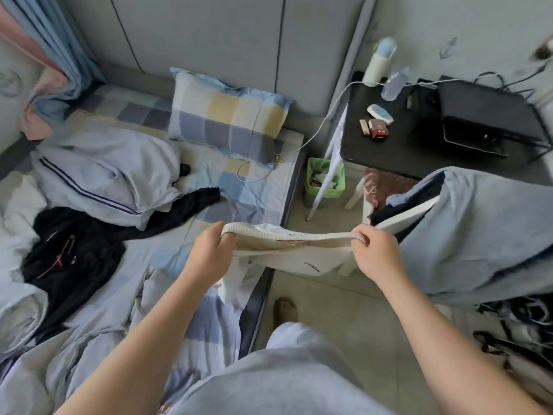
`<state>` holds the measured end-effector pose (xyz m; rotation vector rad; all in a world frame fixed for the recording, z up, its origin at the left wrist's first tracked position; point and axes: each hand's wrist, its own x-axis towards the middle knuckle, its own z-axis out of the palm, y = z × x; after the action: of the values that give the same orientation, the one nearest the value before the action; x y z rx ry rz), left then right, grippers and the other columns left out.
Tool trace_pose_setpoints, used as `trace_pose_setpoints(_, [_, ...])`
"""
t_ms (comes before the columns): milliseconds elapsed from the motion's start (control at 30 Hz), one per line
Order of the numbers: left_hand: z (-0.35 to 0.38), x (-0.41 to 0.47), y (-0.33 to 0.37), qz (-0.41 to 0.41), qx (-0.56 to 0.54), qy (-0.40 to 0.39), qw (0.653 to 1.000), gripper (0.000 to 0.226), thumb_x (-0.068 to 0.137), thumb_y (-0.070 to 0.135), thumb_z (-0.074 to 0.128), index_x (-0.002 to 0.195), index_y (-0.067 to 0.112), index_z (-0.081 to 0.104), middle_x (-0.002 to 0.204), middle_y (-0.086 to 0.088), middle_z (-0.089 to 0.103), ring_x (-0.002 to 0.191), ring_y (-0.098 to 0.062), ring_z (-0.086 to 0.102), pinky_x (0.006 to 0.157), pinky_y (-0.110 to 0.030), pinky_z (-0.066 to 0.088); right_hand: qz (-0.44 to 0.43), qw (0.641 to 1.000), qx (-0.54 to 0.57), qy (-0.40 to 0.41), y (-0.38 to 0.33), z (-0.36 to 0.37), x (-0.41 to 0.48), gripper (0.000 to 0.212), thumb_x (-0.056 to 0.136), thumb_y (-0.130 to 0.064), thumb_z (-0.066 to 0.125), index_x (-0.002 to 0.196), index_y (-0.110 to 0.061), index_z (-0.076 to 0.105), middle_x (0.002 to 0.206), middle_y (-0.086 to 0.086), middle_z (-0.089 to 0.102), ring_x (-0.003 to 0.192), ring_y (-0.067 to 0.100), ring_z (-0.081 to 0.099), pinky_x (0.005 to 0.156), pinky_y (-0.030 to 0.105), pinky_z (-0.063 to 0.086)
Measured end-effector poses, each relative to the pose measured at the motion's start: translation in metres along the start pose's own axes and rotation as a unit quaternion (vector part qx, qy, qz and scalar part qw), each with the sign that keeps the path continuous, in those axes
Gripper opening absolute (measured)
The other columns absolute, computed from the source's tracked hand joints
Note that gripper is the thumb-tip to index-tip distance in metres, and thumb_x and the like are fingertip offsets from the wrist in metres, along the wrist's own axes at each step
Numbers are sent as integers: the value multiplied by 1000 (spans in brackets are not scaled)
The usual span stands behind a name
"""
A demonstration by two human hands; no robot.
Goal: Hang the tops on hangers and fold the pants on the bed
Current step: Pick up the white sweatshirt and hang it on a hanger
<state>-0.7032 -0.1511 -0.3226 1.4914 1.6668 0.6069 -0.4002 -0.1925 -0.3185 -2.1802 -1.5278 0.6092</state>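
The fingertips of the left grip (209, 250) and right grip (378, 253) are tucked out of sight inside the ribbed band of the white garment (287, 253), whose lower part folds under itself, so top or pants cannot be told. On the bed (254, 187), cut by the left edge, the dark garment (71, 250) lies partly buried under pale blue bedding (113, 178). Far right on the black counter (404, 157) the small packets (377, 128) are too small to read, and the light-blue cloth (478, 235) nearer runs off the right edge.

The white pants (294, 250) are soft cloth with a ribbed waistband; the pillow (227, 115) is checked cloth, the side table (398, 157) matt black, the green bin (324, 187) plastic
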Motion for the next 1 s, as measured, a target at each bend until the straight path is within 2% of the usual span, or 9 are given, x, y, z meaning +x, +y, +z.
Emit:
trace_pose_setpoints(133, [30, -14, 49, 68, -52, -55, 995, 26, 90, 21, 36, 76, 6, 52, 70, 2, 52, 65, -15, 45, 60, -33, 37, 39, 990, 89, 107, 15, -43, -45, 24, 89, -5, 54, 71, -20, 60, 64, 4, 58, 64, 20, 50, 54, 22, 34])
trace_pose_setpoints(233, [60, -23, 89, 127, -65, -107, 984, 28, 91, 19, 36, 71, 11, 54, 69, 3, 53, 64, -7, 47, 59, -24, 38, 62, 971, 132, 189, 29, -73, -74, 16, 84, -5, 53, 77, -11, 66, 72, 13, 64, 70, 21, 55, 58, 17, 36])
trace_pose_setpoints(333, [101, -30, 123, 172, -76, -169, 967, 32, 88, 20, 36, 74, 0, 56, 65, 2, 49, 56, -6, 42, 51, -20, 34, 91, 953, 144, 249, 55, -105, -102, 20, 83, -3, 54, 75, -18, 66, 72, 4, 66, 66, 7, 55, 59, 13, 38])
trace_pose_setpoints(400, [134, -36, 144, 189, -85, -216, 954, 41, 83, 26, 36, 84, -9, 57, 66, -2, 46, 60, -13, 41, 53, -28, 33, 117, 944, 134, 278, 80, -126, -123, 21, 82, -4, 56, 74, -21, 65, 72, 0, 66, 69, 9, 57, 61, 15, 39])
trace_pose_setpoints(500, [186, -50, 177, 218, -100, -266, 934, 43, 78, 29, 36, 79, -11, 50, 66, -3, 40, 61, -14, 38, 57, -32, 32, 159, 921, 128, 332, 116, -156, -150, 15, 81, -5, 56, 77, -13, 68, 72, 5, 65, 71, 20, 57, 62, 17, 39])
trace_pose_setpoints(567, [222, -62, 200, 240, -100, -307, 915, 37, 79, 28, 37, 72, -8, 44, 68, -4, 38, 64, -14, 36, 59, -32, 32, 192, 901, 141, 362, 139, -175, -164, 16, 81, -3, 55, 78, -11, 69, 72, 7, 66, 69, 19, 56, 60, 16, 39])
trace_pose_setpoints(667, [277, -79, 237, 274, -94, -349, 892, 25, 80, 27, 37, 66, 7, 32, 65, 1, 32, 60, -11, 31, 54, -28, 28, 215, 877, 152, 401, 180, -204, -181, 18, 81, -9, 53, 75, -19, 66, 69, -7, 64, 62, 10, 53, 58, 18, 38])
trace_pose_setpoints(833, [369, -108, 311, 316, -88, -387, 862, 27, 89, 23, 38, 65, 13, 33, 61, 7, 31, 56, -10, 29, 51, -24, 28, 254, 843, 177, 440, 256, -263, -191, 26, 88, -4, 55, 77, -25, 67, 66, -14, 62, 57, 4, 48, 59, 25, 40])
trace_pose_setpoints(1000, [451, -136, 399, 334, -109, -433, 830, 42, 82, 32, 36, 79, -8, 46, 73, -7, 46, 68, -17, 42, 63, -34, 37, 246, 827, 169, 477, 314, -338, -193, 29, 86, 1, 55, 75, -21, 69, 70, -5, 65, 57, 5, 49, 54, 17, 37])
